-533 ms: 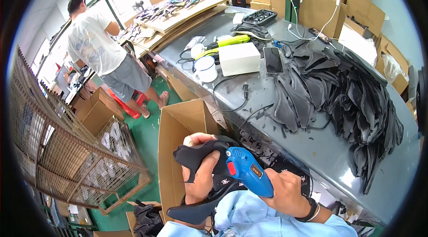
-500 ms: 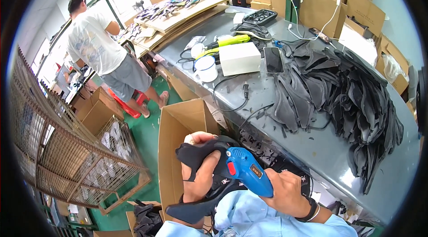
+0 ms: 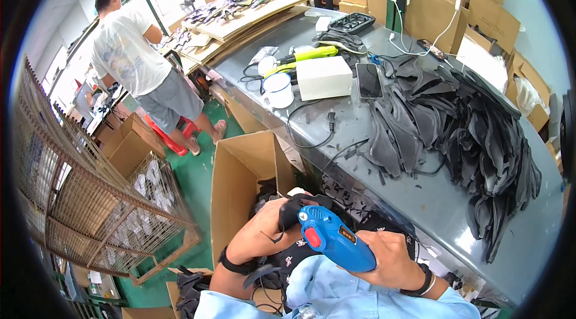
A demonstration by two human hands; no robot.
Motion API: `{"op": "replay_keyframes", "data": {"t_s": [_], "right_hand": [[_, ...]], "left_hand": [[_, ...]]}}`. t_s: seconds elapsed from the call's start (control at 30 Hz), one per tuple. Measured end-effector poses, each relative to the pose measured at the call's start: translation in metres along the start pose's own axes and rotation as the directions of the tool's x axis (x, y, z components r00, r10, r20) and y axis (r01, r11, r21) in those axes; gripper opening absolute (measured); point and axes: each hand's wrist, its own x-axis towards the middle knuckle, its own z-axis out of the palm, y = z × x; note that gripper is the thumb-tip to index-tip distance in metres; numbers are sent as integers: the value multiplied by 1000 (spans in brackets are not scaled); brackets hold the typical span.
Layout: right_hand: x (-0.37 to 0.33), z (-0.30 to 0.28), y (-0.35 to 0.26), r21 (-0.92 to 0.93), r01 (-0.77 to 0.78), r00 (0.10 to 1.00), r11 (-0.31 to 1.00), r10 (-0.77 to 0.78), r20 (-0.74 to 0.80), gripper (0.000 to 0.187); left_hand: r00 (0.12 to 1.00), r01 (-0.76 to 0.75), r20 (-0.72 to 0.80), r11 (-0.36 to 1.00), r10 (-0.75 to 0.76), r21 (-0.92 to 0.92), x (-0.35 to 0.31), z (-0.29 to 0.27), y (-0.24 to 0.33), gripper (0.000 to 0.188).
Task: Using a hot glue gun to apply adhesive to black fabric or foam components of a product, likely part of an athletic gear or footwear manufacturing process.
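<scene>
My right hand (image 3: 387, 259) is wrapped round the handle of a blue handheld power tool (image 3: 339, 241) with a red button. The tool's working end points away and left, and its tip is hidden from me. In my left hand (image 3: 264, 232) is a black padded fabric piece (image 3: 289, 216), bunched in closed fingers against the tool's front end. A thin dark strip dangles below that hand. Both hands are above my lap, beside an open cardboard box (image 3: 240, 157) with dark pieces inside.
On the grey table (image 3: 444, 205) lies a large heap of dark fabric pieces (image 3: 474, 133). A phone (image 3: 369, 81), a white box (image 3: 325, 78), a white mug (image 3: 278, 90) and cables are behind. A wire cage (image 3: 90, 199) stands left; a person (image 3: 135, 49) stands beyond it.
My left hand has rolled over, its back now showing, and the black piece has turned with it, less of it visible. The tool has shifted slightly down.
</scene>
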Motion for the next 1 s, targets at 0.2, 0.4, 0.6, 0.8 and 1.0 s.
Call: {"op": "replay_keyframes", "data": {"t_s": [0.2, 0.4, 0.6, 0.8, 1.0], "right_hand": [[19, -6, -1, 50, -80, 989, 996, 86, -122, 55], [34, -31, 2, 586, -395, 875, 708, 483, 6, 50], [38, -18, 21, 476, -238, 840, 847, 425, -337, 52], [18, -8, 17, -63, -248, 927, 967, 218, -305, 64], [1, 8, 14, -179, -186, 956, 966, 136, -260, 56]], "left_hand": [[890, 354, 391, 894, -233, -273, 5, 19, 8, 39], [889, 441, 299, 472, -346, -763, -5, 60, -24, 52], [987, -130, -161, 532, -12, -837, 8, 122, -27, 86], [776, -402, -587, 535, -232, -743, 24, 98, -11, 32], [582, -624, -811, 613, -48, -484, 24, 75, -18, 32]]}}
